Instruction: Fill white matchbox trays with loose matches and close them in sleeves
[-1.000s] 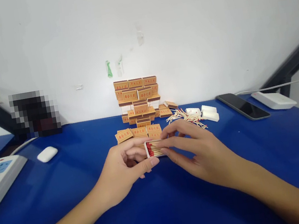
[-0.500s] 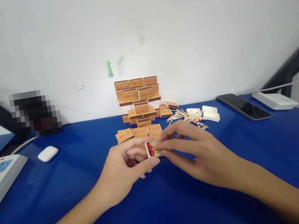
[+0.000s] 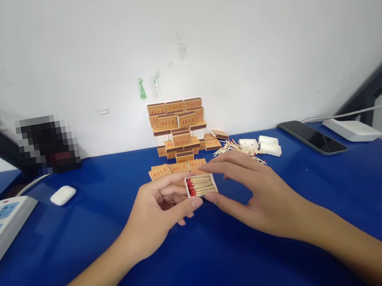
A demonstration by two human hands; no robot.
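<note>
A small white matchbox tray (image 3: 203,196) filled with red-tipped matches (image 3: 202,185) is held face-up over the table. My left hand (image 3: 163,206) is closed around its left end, thumb along the near edge and fingers behind. On the right side, my right hand (image 3: 257,185) has its thumb at the near edge and its index finger over the far edge, so the tray lies between them. Behind the hands, several matchbox sleeves (image 3: 179,167) lie on the table, partly hidden by my fingers. A stack of matchboxes (image 3: 180,137) rises beyond them against the wall.
Loose matches (image 3: 230,147) are scattered right of the stack, beside several white trays (image 3: 269,148). A phone (image 3: 311,137) and a white box with a cable (image 3: 352,129) lie farther right. At left are a white earbud case (image 3: 63,195) and a power strip (image 3: 11,231).
My right fingers have lifted off the matches and spread to the tray's far and near edges, uncovering the row of matches. My left hand has kept its hold.
</note>
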